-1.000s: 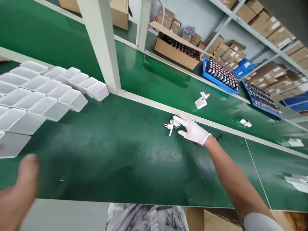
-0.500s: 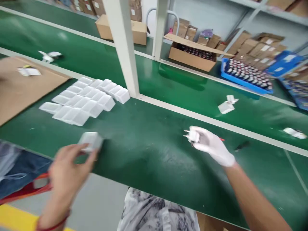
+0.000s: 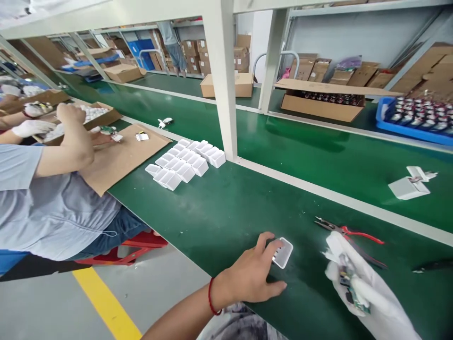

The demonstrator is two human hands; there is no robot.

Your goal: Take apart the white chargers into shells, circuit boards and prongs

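My bare left hand (image 3: 253,276), with a red string at the wrist, rests on the green belt (image 3: 219,212) and pinches a small white plastic shell (image 3: 282,252) between its fingertips. My right hand (image 3: 361,285) wears a white glove and is closed around a small plug part with a circuit board (image 3: 348,283) showing between the fingers. Red-handled pliers (image 3: 348,232) lie on the belt just beyond my right hand.
A cluster of several white shells (image 3: 186,160) sits by the white post (image 3: 224,80). A co-worker (image 3: 49,189) sits at left over a cardboard sheet (image 3: 122,153). Another white shell with a plug (image 3: 410,184) lies far right. Cardboard boxes (image 3: 320,101) and a blue tray (image 3: 414,118) line the back.
The view swung left and up. My left hand carried a white shell from the cluster toward the middle and set it on the belt. My right hand lifted the plug part and drew it nearer.
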